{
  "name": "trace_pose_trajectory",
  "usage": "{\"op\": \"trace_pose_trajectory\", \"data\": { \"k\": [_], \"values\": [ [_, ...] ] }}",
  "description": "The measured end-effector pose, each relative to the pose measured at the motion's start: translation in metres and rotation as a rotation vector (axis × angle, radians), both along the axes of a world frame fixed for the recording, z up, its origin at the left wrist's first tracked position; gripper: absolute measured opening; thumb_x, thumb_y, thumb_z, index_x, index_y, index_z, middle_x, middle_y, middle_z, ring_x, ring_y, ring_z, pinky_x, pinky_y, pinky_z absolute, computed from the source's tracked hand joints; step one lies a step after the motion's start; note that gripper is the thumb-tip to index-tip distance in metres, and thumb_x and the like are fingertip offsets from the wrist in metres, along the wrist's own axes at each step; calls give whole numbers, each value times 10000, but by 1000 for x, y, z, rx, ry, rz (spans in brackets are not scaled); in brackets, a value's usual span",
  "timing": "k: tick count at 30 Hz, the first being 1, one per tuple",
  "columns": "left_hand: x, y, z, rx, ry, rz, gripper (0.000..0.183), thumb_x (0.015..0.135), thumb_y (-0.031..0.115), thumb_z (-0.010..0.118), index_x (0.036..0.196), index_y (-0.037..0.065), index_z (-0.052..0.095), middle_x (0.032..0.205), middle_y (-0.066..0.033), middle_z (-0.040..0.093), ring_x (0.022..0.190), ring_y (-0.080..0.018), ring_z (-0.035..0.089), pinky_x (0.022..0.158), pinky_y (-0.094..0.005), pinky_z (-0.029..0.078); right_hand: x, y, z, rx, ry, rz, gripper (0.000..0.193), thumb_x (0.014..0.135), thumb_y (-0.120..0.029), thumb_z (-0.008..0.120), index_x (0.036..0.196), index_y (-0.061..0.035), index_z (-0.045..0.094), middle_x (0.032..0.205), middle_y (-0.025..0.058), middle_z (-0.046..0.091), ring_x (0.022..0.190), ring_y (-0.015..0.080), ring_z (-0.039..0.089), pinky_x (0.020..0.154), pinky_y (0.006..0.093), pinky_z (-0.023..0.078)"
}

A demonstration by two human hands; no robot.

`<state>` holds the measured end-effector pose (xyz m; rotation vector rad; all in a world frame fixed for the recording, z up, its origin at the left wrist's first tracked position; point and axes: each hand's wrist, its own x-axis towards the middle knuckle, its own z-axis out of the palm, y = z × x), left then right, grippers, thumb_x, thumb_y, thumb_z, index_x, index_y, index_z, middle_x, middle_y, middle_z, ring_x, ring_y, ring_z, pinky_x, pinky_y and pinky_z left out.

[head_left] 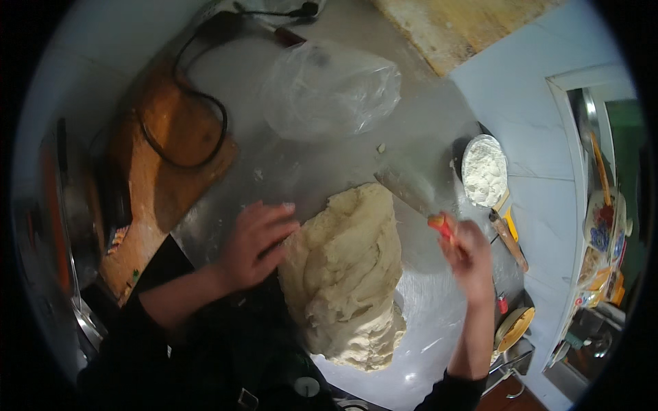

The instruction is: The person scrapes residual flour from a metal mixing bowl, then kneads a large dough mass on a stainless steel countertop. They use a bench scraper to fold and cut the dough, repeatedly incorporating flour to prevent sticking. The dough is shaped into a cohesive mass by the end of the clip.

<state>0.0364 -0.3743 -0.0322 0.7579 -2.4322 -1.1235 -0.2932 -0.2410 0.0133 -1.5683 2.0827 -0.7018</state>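
Observation:
A large lump of pale dough lies on the metal worktop in front of me. My left hand is at its upper left side, fingers apart and holding nothing; the fingertips reach the dough's edge, and I cannot tell whether they press on it. To the right of the dough, my right hand is closed round the red handle of a knife. Its wide blade points up and left, past the dough's upper right corner. Just beyond the blade tip sits a small scrap of dough.
A clear plastic bag lies on the worktop at the back. On the left stands a wooden board with a black cable across it. At right are a bowl of flour, a wooden-handled tool and a round container.

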Motion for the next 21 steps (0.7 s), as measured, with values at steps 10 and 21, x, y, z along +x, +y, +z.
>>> {"op": "trace_pose_trajectory", "data": {
  "k": [10, 21],
  "values": [
    [-109, -55, -43, 23, 109, -102, 288, 838, 80, 548, 1125, 74, 575, 1201, -124, 532, 1118, -275, 490, 931, -368, 400, 40, 145, 59, 253, 276, -57, 425, 720, 50, 603, 1123, -87, 600, 834, 61, 536, 696, 194, 531, 613, 288, 449],
    [-201, -97, -101, -190, 26, -121, 63, 785, 91, 588, 845, 72, 589, 839, -60, 549, 837, -260, 538, 725, -375, 450, 23, 174, 1, 428, -487, -626, 363, 843, -63, 576, 1199, 1, 537, 824, -2, 559, 619, 28, 483, 502, 167, 415]
  ]
}}
